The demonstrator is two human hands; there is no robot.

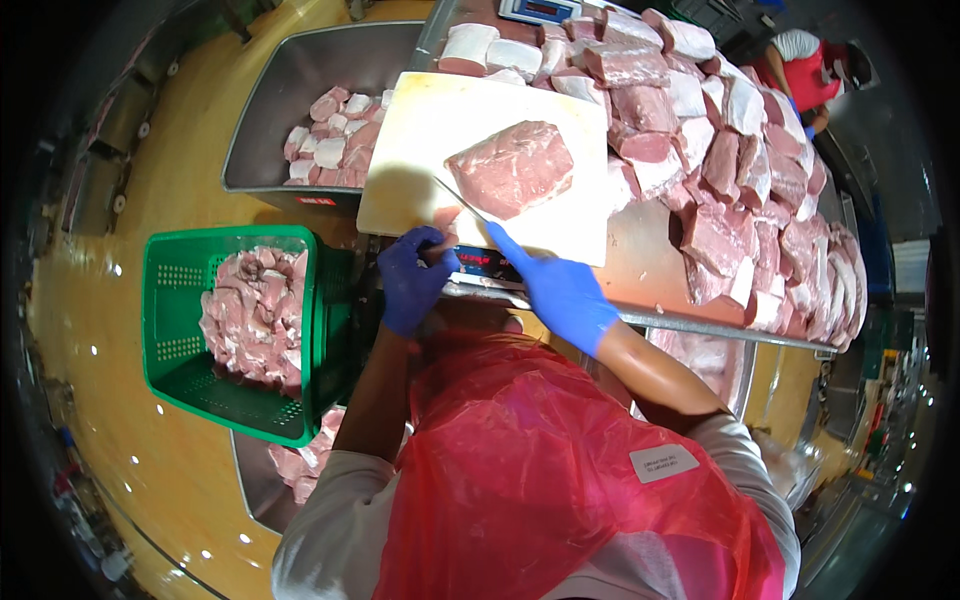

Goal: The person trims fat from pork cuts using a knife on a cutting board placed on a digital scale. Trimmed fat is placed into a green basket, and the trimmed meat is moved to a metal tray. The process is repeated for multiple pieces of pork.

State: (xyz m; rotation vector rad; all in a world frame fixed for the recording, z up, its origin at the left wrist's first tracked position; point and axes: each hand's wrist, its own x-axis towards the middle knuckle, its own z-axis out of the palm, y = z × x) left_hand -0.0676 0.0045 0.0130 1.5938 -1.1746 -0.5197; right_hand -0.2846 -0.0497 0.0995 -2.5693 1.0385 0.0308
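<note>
My right hand (565, 298), in a blue glove, is closed around a knife, with the index finger stretched along it. The thin knife blade (462, 203) points up and left over the white cutting board (415, 135), beside a large pink pork loin piece (515, 168). At the board's near edge my left hand (412, 282), also blue-gloved, has curled fingers pinching a small meat scrap (447, 222). The knife's handle is hidden in my right hand. Under the near edge of the board a scale display (487, 262) shows red digits.
Many pork pieces (705, 150) are heaped on the metal table (640, 262) at the right. A grey metal bin (262, 120) with cut meat stands at left; nearer is a green perforated basket (180, 300) of trimmings. A co-worker (800, 75) stands far right.
</note>
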